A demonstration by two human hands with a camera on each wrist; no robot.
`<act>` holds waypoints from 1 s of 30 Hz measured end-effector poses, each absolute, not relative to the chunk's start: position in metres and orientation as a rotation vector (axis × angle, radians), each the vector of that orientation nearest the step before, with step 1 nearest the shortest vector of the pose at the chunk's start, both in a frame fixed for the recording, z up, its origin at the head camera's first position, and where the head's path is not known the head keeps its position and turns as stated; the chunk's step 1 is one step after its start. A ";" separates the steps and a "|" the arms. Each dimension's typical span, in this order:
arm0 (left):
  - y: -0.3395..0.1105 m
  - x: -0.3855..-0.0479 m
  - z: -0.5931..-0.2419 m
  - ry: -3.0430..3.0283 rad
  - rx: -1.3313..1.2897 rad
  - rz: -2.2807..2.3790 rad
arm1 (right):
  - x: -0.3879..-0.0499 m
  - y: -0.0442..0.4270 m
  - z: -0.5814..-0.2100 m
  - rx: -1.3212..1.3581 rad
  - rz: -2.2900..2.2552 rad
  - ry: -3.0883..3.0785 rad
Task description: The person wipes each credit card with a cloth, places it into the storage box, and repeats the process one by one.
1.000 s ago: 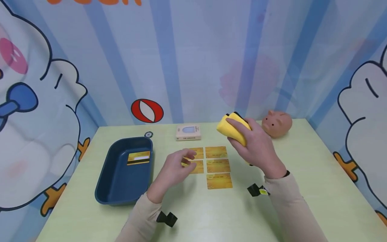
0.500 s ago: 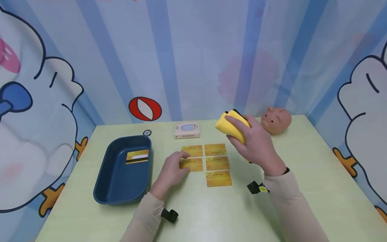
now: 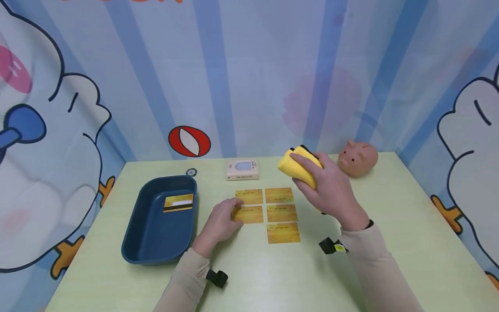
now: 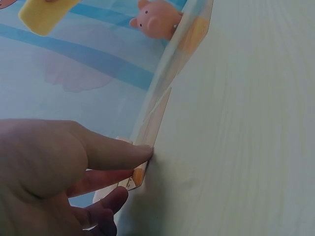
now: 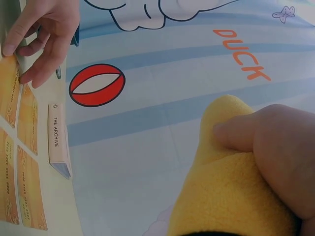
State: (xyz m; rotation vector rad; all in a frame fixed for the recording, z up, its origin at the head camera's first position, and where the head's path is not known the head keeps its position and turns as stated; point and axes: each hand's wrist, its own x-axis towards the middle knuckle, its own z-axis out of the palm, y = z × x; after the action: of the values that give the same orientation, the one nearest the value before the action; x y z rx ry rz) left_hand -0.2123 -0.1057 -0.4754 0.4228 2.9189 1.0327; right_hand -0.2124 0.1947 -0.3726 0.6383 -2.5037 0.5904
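Gold bank cards lie in two columns on the table, two on the left and three on the right. My left hand [image 3: 220, 220] is at the left column's nearer card [image 3: 251, 215]. Its thumb and fingers pinch that card at its left end, and the card lies flat on the table. In the left wrist view the thumb [image 4: 140, 153] touches a card edge. My right hand [image 3: 333, 190] is raised over the table and grips a folded yellow cloth [image 3: 290, 165] with black edging. The right wrist view shows the thumb pressed into the cloth [image 5: 221, 191].
On the left stands a dark blue tray [image 3: 156, 236], with another gold card [image 3: 178, 203] inside, stripe side up. A round chip [image 3: 191, 172] lies behind it. Farther back are a small box [image 3: 243, 170] marked "THE ARCHIVE" and a piggy bank [image 3: 358, 159]. A printed curtain closes the back.
My left hand has come down from above the left column and turned to the near card's left end. The right hand and its cloth have stayed nearly in place.
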 end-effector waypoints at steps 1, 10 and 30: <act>-0.106 -0.213 -0.475 2.918 0.423 1.034 | -0.212 0.195 -0.373 0.638 0.592 -2.504; -0.105 -0.214 -0.476 2.899 0.392 1.031 | -0.213 0.193 -0.374 0.648 0.606 -2.516; -0.103 -0.216 -0.472 2.806 0.388 0.993 | -0.214 0.194 -0.373 0.649 0.610 -2.515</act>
State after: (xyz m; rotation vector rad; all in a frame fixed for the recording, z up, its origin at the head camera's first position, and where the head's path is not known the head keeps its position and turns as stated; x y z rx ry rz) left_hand -0.2163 -0.1026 -0.4722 0.3880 2.8061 0.9928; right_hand -0.2144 0.1936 -0.3733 0.6487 -2.5149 0.6103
